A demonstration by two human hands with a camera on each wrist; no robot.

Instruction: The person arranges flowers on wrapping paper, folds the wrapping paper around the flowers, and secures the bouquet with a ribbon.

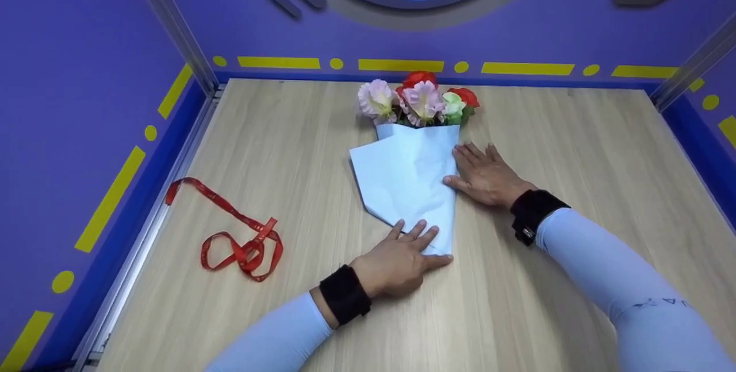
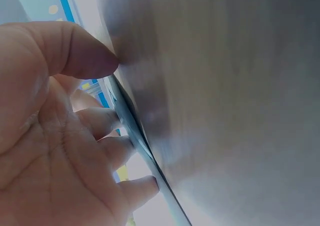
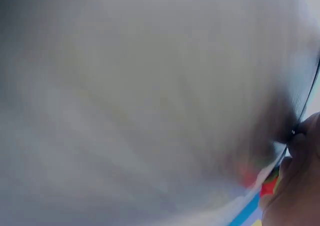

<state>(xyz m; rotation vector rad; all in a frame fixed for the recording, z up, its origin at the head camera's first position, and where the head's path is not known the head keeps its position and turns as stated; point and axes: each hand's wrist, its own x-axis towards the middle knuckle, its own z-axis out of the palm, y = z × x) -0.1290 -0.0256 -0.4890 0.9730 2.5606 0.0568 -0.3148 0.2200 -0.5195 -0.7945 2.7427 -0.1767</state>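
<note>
Bouquet (image 1: 415,150) in pale blue paper, under two spread hands

The bouquet lies flat on the wooden worktop (image 1: 310,148), blooms at the far edge, roughly midway between the left and right corners, its stem end pointing to the near edge. The paper (image 1: 397,179) is plain and matt, wide above and narrowing to a blunt lower end. Its right side runs nearly straight; on the left a pointed flap juts out, its lower side slanting inward. Soft creases cross the front.

Above the paper's rim sit two ruffled, pale pink flowers (image 1: 424,100) with yellowish bases, red blooms (image 1: 418,78) behind them, and to the right a pale green flower (image 1: 453,105) beside more red.

The left hand (image 1: 399,265) has its fingers spread on the narrow end, thumb along the bottom. The right hand (image 1: 487,177) lies with thumb held away from the fingers, touching the paper's right side.

A red ribbon (image 1: 251,254) lies in loops toward the worktop's left edge.
</note>
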